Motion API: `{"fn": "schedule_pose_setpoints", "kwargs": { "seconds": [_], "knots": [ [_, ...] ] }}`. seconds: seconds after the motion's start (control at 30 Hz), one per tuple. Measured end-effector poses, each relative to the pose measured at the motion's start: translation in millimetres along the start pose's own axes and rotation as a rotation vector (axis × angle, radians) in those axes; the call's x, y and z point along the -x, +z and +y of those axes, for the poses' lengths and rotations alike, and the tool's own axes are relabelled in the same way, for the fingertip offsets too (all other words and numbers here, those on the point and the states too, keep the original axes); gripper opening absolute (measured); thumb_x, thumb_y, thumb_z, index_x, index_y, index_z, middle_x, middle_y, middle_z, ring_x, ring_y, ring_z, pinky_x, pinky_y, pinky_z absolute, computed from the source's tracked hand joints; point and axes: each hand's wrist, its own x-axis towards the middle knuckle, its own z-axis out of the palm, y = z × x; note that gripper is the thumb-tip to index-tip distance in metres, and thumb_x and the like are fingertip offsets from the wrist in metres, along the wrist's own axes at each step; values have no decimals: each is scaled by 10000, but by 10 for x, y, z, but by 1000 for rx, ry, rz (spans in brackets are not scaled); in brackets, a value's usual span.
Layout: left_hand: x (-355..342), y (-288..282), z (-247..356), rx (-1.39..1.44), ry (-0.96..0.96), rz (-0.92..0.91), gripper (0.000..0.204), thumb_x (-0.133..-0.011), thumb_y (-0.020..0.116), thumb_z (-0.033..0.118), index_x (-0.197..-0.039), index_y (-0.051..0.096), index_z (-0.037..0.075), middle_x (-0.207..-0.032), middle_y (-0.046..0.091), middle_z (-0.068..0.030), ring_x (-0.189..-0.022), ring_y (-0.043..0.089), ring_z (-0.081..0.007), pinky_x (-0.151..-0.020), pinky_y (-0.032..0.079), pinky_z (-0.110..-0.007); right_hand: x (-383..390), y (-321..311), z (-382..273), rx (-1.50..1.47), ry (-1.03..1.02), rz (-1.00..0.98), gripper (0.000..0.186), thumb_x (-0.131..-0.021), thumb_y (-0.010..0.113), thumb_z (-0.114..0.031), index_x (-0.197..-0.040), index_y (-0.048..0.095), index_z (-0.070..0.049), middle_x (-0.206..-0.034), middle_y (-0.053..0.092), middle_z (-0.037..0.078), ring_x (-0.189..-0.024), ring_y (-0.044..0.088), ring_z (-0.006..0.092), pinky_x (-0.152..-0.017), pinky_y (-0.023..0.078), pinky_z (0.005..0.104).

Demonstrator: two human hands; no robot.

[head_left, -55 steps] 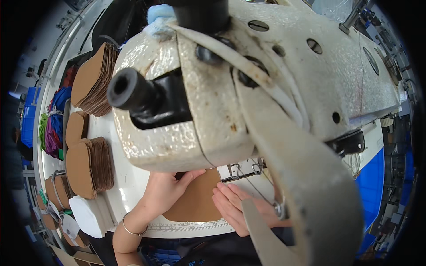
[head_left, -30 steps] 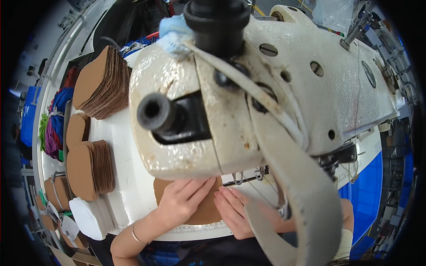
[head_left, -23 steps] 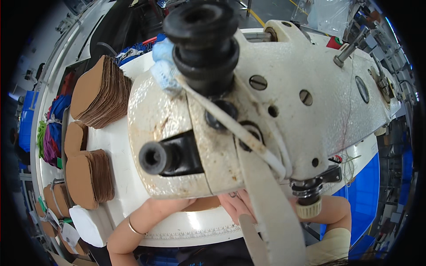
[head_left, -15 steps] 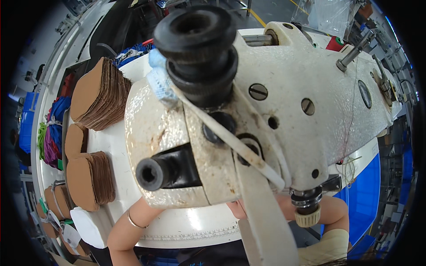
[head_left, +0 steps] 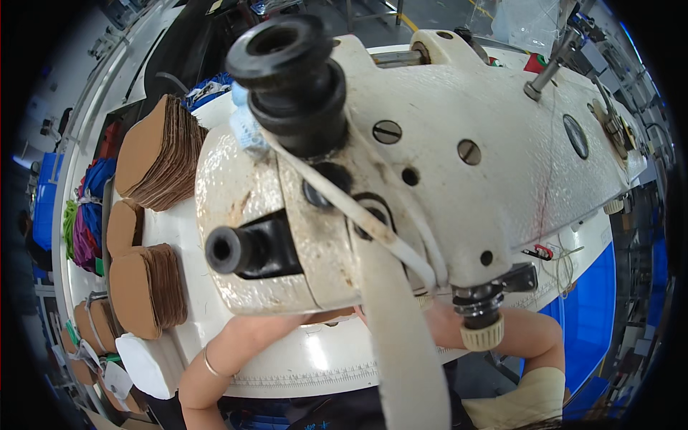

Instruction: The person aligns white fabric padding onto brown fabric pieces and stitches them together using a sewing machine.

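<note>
A white industrial sewing machine head fills the middle of the view and hides most of both hands. My left forearm, with a thin bangle at the wrist, reaches under the machine's near left end; its fingers are out of sight. From the right, my right forearm runs in beneath the machine, and its fingers are almost fully covered too. Between the arms, a narrow edge of a brown piece shows below the machine head. Whether either hand grips it is hidden. A pale strap hangs from the machine toward me.
On the left stand a tall stack of brown rounded pieces, a lower brown stack and a white stack. Coloured cloth bundles lie beyond them. A blue bin sits at the right. A ruler strip follows the table's near edge.
The machine appears slightly farther left and higher in view. My left forearm has moved up and right. A brown edge now shows under the machine; the fingers glimpsed there before are mostly covered.
</note>
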Motion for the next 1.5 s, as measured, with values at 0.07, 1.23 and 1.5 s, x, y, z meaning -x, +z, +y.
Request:
{"fn": "schedule_pose_setpoints", "kwargs": {
  "seconds": [0.07,1.23,1.5],
  "knots": [
    [100,-43,183,70,-89,-117,536,-774,735,224,-1265,584,71,-1128,620,-185,-1036,611,-331,-886,488,-433,-45,-60,21,-93,163,93,395,-711,594,-92,-1054,611,102,-899,634,143,-766,610,251,-773,526,366],
    [170,74,403,-70,60,-33,299,-655,747,-19,-951,706,-2,-1004,657,-100,-889,631,-261,-710,528,-352,229,-132,-184,-467,273,87,462,-734,605,-109,-1163,628,60,-791,532,12,-668,567,127,-600,444,247],
    [204,137,390,-53,35,15,273,-651,754,-13,-919,701,-8,-1009,656,-105,-905,630,-269,-744,529,-352,262,-139,-169,-422,220,28,487,-718,610,-107,-1172,621,71,-785,528,9,-653,560,124,-591,441,248]
  ]
}}
